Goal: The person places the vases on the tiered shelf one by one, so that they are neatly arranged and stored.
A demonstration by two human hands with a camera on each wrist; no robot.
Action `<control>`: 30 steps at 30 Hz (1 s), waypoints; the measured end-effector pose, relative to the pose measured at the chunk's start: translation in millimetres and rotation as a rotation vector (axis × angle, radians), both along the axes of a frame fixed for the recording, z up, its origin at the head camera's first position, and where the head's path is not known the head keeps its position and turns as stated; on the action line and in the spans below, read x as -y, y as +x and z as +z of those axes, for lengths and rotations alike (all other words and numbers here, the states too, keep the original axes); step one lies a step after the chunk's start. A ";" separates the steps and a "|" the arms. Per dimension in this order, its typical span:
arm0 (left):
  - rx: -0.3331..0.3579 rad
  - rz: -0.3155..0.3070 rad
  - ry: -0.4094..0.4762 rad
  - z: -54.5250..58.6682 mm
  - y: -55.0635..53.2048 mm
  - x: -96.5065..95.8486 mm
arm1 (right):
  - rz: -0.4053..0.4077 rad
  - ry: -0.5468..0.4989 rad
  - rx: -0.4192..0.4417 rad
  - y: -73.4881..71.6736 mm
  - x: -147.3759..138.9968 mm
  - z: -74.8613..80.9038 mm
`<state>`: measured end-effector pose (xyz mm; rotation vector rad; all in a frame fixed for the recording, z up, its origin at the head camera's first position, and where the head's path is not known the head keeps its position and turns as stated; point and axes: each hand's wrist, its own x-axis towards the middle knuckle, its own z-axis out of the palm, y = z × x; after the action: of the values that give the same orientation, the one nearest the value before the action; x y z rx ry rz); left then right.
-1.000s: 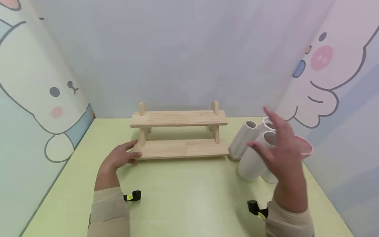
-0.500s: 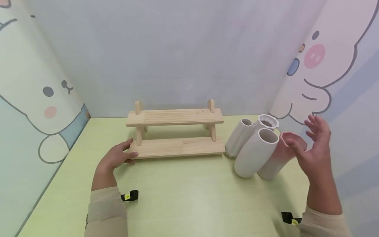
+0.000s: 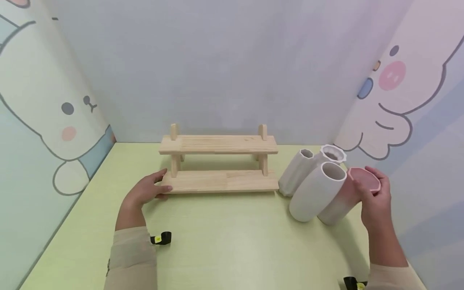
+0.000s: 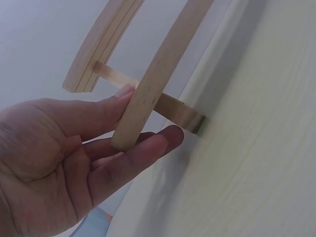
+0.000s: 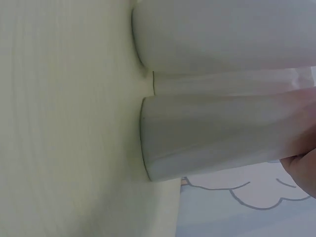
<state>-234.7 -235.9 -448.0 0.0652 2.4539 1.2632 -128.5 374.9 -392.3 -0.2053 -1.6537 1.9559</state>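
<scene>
A two-tier wooden shelf stand (image 3: 217,181) stands at the back middle of the table. My left hand (image 3: 146,190) grips the left end of its lower board; in the left wrist view the thumb lies on top of the board (image 4: 143,103) and the fingers below. At the right, my right hand (image 3: 377,201) holds the upper part of a pink-and-white vase (image 3: 338,203), thumb at the near side of the rim and fingers behind it. The vase's base (image 5: 173,138) appears in the right wrist view, where most of that hand is out of frame.
A smooth white vase (image 3: 313,195), a narrow white vase (image 3: 294,173) and a white vase with a wavy rim (image 3: 332,153) cluster between the shelf and the pink one. Printed walls enclose the pale yellow-green table (image 3: 224,241) at left, back and right.
My right hand has swung from above the white vases out to the right, then in onto the pink-and-white vase, which it now holds. The left hand keeps its grip on the shelf.
</scene>
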 end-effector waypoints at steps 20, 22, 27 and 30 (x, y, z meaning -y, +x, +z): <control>-0.032 0.017 0.001 -4.2 -2.2 -0.1 | -0.117 0.017 0.115 1.2 -1.7 -1.9; -0.029 0.019 0.005 -4.1 -3.4 -0.5 | -0.133 0.007 0.099 3.0 -0.6 -2.2; -0.013 0.029 0.032 -4.2 -3.4 -1.5 | -0.163 -0.006 0.031 9.0 4.6 -4.8; -0.014 0.036 0.042 -2.9 -2.5 -1.5 | -0.146 -0.011 -0.027 13.8 8.4 -3.2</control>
<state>-237.2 -234.4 -451.0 0.0415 2.4505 1.3338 -114.7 366.5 -395.4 -0.2938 -1.5656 1.8512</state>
